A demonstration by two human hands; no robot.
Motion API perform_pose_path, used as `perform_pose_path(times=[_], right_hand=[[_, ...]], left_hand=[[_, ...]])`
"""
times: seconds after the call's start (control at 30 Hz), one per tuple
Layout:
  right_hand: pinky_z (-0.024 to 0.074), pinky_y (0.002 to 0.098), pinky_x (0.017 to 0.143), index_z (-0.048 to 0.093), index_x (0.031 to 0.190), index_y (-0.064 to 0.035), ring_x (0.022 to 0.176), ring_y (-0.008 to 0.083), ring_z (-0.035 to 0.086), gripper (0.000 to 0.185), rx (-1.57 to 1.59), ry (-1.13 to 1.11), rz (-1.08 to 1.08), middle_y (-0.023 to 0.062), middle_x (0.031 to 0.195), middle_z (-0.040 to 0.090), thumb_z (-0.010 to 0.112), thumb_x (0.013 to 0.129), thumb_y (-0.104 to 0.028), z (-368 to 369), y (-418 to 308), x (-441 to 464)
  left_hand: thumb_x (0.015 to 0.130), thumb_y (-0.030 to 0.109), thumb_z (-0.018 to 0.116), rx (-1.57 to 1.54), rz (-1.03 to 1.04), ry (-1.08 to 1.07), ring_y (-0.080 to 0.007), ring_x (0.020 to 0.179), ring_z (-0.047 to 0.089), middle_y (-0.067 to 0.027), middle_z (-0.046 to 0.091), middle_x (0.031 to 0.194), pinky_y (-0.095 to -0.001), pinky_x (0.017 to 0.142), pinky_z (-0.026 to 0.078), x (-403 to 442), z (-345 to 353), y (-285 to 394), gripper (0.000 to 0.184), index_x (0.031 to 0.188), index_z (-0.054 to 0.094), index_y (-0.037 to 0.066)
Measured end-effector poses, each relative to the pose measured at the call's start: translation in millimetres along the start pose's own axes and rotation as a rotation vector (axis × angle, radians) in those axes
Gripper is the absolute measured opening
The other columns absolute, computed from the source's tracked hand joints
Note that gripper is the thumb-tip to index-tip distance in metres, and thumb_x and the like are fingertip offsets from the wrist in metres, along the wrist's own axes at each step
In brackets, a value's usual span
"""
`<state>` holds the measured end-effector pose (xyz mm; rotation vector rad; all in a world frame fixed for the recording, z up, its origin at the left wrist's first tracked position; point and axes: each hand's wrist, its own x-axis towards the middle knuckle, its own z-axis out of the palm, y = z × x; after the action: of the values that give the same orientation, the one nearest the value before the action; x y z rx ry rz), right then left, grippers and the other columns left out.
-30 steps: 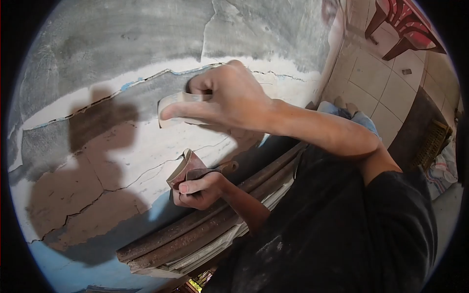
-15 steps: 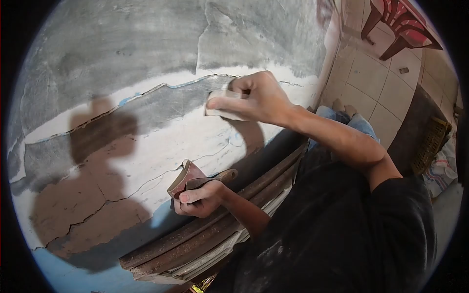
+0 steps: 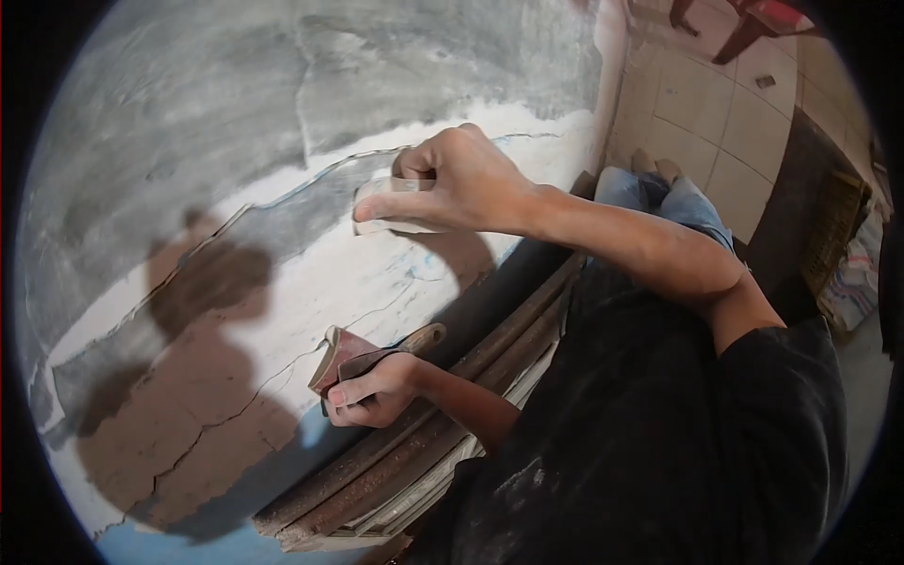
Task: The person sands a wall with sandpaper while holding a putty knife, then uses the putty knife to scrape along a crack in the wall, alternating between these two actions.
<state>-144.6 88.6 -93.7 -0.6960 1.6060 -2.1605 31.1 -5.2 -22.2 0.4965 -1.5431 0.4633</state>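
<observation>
In the head view, my right hand (image 3: 466,179) pinches a thin, pale flat scraper (image 3: 381,217) between thumb and bent fingers. It lies at the cracked, patched wall (image 3: 311,254), over a white band of filler below a long crack. Lower down, my left hand (image 3: 372,394) is closed around a reddish, curved container (image 3: 337,358) with a pale rim. A putty knife (image 3: 421,337) is held along with it, its wooden handle sticking out past the wrist and its dark blade beside the container. What the container holds cannot be made out.
Long brown boards (image 3: 414,452) lean along the wall's foot beside me. To the right are a tiled floor (image 3: 702,113), a red plastic chair (image 3: 753,24), a yellowish crate (image 3: 833,231) and a striped sack (image 3: 855,282). My shadow falls across the wall.
The view has shifted, and my right hand with the scraper appears further left along the wall. My left hand keeps hold of the container and putty knife.
</observation>
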Motion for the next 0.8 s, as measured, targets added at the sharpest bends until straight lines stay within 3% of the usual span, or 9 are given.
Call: perform_pose_path(times=[0.07, 0.17, 0.3, 0.4, 0.43, 0.53, 0.7, 0.8], right_hand=[[0.0227, 0.0296, 0.039, 0.043, 0.043, -0.0054, 0.041, 0.0095, 0.029, 0.068, -0.052, -0.023, 0.069, -0.0003, 0.041, 0.033, 0.077, 0.072, -0.058, -3.9, 9.7, -3.4], [0.0219, 0.0307, 0.039, 0.040, 0.042, -0.0085, 0.040, 0.0096, 0.028, 0.069, -0.088, -0.042, 0.009, -0.0010, 0.040, 0.031, 0.075, 0.073, -0.059, -2.6, 19.2, -0.1], [0.0234, 0.0302, 0.038, 0.046, 0.044, -0.0069, 0.040, 0.0086, 0.029, 0.064, 0.045, 0.009, -0.082, -0.0008, 0.040, 0.035, 0.076, 0.075, -0.054, 12.9, -27.2, 13.5], [0.0231, 0.0305, 0.038, 0.046, 0.043, -0.0065, 0.039, 0.0090, 0.029, 0.064, -0.009, 0.036, -0.086, -0.0013, 0.040, 0.036, 0.076, 0.075, -0.054, 8.7, 2.0, 3.3], [0.0238, 0.0302, 0.037, 0.049, 0.043, -0.0062, 0.038, 0.0090, 0.030, 0.063, -0.039, -0.023, 0.021, -0.0017, 0.039, 0.036, 0.076, 0.076, -0.053, 2.1, 7.8, 1.5], [0.0251, 0.0287, 0.037, 0.049, 0.043, -0.0063, 0.037, 0.0086, 0.031, 0.064, -0.110, -0.017, -0.086, -0.0016, 0.038, 0.036, 0.074, 0.077, -0.054, 2.8, -2.8, 6.6], [0.0247, 0.0315, 0.036, 0.047, 0.040, -0.0074, 0.033, 0.0129, 0.031, 0.077, -0.231, -0.057, -0.051, -0.0004, 0.035, 0.033, 0.060, 0.075, -0.075, 6.5, 2.7, 8.5], [0.0248, 0.0311, 0.036, 0.046, 0.038, -0.0078, 0.033, 0.0123, 0.032, 0.077, -0.242, -0.050, -0.055, 0.0002, 0.035, 0.033, 0.060, 0.076, -0.074, -3.0, 10.4, 5.8]], left_hand=[[0.101, 0.033, 0.046, 0.038, -0.034, -0.021, -0.0191, 0.076, 0.053, -0.0083, 0.052, 0.083, -0.0318, 0.069, 0.047, 3.2, -2.2, 3.7, 0.043, 0.079, 0.052, -0.003], [0.102, 0.032, 0.044, 0.046, 0.022, -0.015, -0.0191, 0.074, 0.053, -0.0084, 0.052, 0.083, -0.0320, 0.069, 0.046, 3.9, -1.2, 0.5, 0.044, 0.078, 0.052, -0.004], [0.102, 0.030, 0.043, 0.114, 0.097, -0.039, -0.0208, 0.074, 0.052, -0.0090, 0.052, 0.083, -0.0336, 0.068, 0.044, 4.6, -4.7, -1.8, 0.043, 0.075, 0.050, -0.003], [0.102, 0.030, 0.043, 0.072, 0.101, -0.054, -0.0214, 0.074, 0.052, -0.0093, 0.052, 0.083, -0.0343, 0.069, 0.044, 4.6, -6.2, -3.1, 0.044, 0.074, 0.049, -0.003], [0.102, 0.030, 0.043, 0.069, 0.073, -0.043, -0.0216, 0.075, 0.052, -0.0093, 0.052, 0.083, -0.0347, 0.070, 0.044, 3.7, -5.3, -1.9, 0.044, 0.074, 0.049, -0.003], [0.102, 0.030, 0.043, 0.054, 0.028, -0.033, -0.0216, 0.076, 0.053, -0.0094, 0.051, 0.083, -0.0352, 0.071, 0.045, 3.7, -3.7, 0.5, 0.043, 0.075, 0.049, -0.003], [0.101, 0.029, 0.045, 0.036, 0.017, -0.043, -0.0203, 0.077, 0.053, -0.0098, 0.052, 0.085, -0.0350, 0.071, 0.046, 3.2, -3.8, -0.3, 0.041, 0.076, 0.050, -0.003], [0.101, 0.029, 0.046, -0.016, -0.015, -0.025, -0.0198, 0.078, 0.053, -0.0102, 0.052, 0.086, -0.0350, 0.072, 0.046, 2.6, -2.4, 0.5, 0.041, 0.077, 0.050, -0.003]])
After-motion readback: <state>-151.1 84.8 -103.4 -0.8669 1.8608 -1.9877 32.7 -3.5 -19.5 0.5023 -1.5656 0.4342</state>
